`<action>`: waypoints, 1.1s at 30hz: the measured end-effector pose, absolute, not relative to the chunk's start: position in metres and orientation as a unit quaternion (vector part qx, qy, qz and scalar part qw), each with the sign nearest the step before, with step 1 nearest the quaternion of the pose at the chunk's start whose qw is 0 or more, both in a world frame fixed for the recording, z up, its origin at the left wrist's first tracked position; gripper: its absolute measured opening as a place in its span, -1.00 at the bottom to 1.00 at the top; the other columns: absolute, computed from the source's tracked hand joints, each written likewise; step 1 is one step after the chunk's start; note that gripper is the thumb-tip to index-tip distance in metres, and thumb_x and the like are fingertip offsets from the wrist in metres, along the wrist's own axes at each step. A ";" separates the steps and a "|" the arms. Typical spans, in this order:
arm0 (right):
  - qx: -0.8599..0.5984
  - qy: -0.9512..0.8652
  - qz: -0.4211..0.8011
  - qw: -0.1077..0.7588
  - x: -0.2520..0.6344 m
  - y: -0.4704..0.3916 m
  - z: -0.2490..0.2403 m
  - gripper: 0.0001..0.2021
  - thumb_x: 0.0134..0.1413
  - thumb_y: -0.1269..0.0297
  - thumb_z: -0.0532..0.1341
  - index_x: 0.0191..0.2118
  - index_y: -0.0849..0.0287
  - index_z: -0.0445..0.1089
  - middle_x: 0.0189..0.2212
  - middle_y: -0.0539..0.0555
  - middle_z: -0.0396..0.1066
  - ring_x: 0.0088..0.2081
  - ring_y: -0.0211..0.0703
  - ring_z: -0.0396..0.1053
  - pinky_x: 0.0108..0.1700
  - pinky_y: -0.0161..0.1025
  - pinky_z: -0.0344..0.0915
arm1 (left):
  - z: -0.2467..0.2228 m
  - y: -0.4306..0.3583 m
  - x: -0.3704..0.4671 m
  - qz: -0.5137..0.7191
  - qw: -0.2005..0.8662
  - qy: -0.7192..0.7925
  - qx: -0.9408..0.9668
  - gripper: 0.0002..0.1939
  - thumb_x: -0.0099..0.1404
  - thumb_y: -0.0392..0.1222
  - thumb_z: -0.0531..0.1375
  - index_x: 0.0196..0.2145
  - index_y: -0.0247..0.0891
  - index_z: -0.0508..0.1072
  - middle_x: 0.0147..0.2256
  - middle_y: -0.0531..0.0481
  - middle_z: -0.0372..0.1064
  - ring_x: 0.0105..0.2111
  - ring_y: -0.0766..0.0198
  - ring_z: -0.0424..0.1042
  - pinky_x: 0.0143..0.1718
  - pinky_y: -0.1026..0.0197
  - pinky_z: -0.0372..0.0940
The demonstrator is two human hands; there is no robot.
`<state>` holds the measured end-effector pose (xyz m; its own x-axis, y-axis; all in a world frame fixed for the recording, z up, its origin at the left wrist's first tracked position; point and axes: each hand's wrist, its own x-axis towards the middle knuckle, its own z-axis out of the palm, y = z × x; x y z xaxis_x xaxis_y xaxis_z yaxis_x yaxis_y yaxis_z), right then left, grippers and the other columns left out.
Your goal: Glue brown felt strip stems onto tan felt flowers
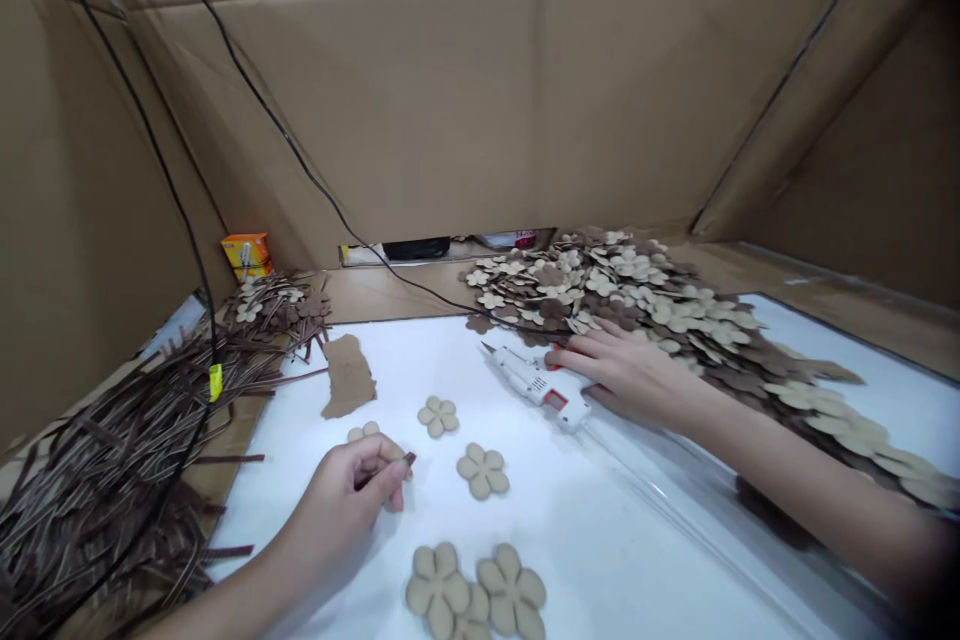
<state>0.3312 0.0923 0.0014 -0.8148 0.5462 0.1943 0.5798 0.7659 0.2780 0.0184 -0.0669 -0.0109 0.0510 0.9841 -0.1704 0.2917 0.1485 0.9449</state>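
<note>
My left hand is closed in a pinch on a short dark brown strip, whose end sticks out past the fingertips. Over the handle of a white hot glue gun lies my right hand, its fingers around the grip by the orange trigger; the thumb is hidden. The gun rests on its side, nozzle toward the upper left, with a clear glue stick trailing behind. Beige felt flowers lie between the hands, one above another. Partly behind my left hand is one more flower.
Larger beige flowers overlap at the front of the white board. Brown strips heap at left; a flower pile spreads at right. A cardboard scrap, an orange box, hanging black cables and cardboard walls surround.
</note>
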 end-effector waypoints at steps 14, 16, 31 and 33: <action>-0.296 -0.920 0.160 0.198 0.297 0.044 0.007 -0.81 0.03 0.37 0.05 -0.28 0.10 0.38 -0.39 0.09 0.46 -0.40 -0.11 0.41 -0.40 -0.27 0.26 | -0.017 -0.066 0.017 0.341 0.490 0.593 0.539 -0.68 0.25 -0.08 0.05 -0.59 -0.28 0.27 -0.66 0.14 0.02 -0.62 0.40 0.01 -0.58 0.33 -0.10; -0.287 -0.926 0.158 0.186 0.291 0.045 0.002 -0.82 0.02 0.39 0.04 -0.31 0.13 0.38 -0.43 0.09 0.45 -0.43 -0.13 0.40 -0.42 -0.28 0.24 | -0.017 -0.066 0.016 0.340 0.498 0.595 0.531 -0.68 0.26 -0.07 0.04 -0.58 -0.28 0.27 -0.66 0.14 0.04 -0.62 0.41 0.02 -0.58 0.33 -0.09; -0.309 -0.919 0.181 0.166 0.288 0.057 -0.014 -0.89 -0.01 0.31 0.10 -0.36 0.13 0.36 -0.44 0.06 0.45 -0.44 -0.18 0.40 -0.41 -0.29 0.27 | -0.004 -0.063 0.009 0.259 0.199 0.511 0.795 -0.82 0.28 -0.32 -0.02 -0.39 -0.24 0.35 -0.46 -0.01 0.35 -0.36 0.26 0.31 -0.20 0.18 0.21; -0.317 -0.915 0.183 0.171 0.288 0.056 -0.013 -0.89 0.00 0.29 0.10 -0.36 0.12 0.36 -0.44 0.05 0.45 -0.44 -0.18 0.40 -0.40 -0.30 0.27 | 0.001 -0.060 0.008 0.245 0.139 0.466 0.839 -0.80 0.26 -0.40 -0.03 -0.34 -0.25 0.35 -0.23 -0.12 0.39 -0.11 0.17 0.30 -0.03 0.09 0.16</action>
<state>0.2879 0.0564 -0.0134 -0.7404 0.6429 0.1960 0.5181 0.7318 -0.4428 0.0082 -0.0601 0.0005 0.4459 0.8500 0.2806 0.7136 -0.5267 0.4619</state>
